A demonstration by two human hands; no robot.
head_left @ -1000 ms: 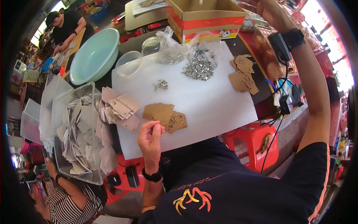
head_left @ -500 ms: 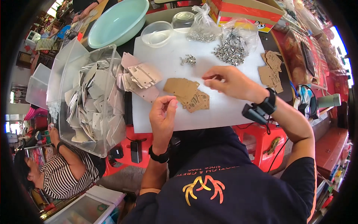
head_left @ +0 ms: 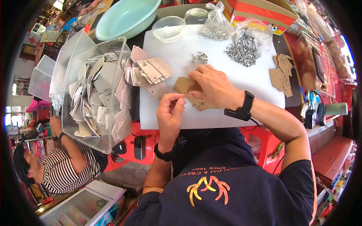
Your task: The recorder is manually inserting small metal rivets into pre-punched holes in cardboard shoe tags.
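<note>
On a white foam sheet [head_left: 256, 107] lies a small pile of brown cards [head_left: 183, 86]. My right hand [head_left: 217, 88] is over this pile, its thumb and fingers spread across the edges of the top card and closing on it. The hand hides part of the pile. My left hand [head_left: 170, 115] is held just left of the cards, thumb and forefinger pinched together; whatever is between them is too small to name. Beyond my right hand sits a little heap of small silvery metal pieces [head_left: 200, 57].
Pale cards [head_left: 152, 71] lie at the sheet's left, beside a clear bin [head_left: 109, 145] full of similar cards. Behind are a round clear tub [head_left: 169, 29], a pale green basin [head_left: 126, 19] and bags of metal pieces [head_left: 243, 49]. More brown cards [head_left: 281, 77] lie right. Another person [head_left: 64, 169] sits left.
My right hand has moved left and down onto the brown cards. My left hand keeps its pinch beside them. The whole view has shifted slightly.
</note>
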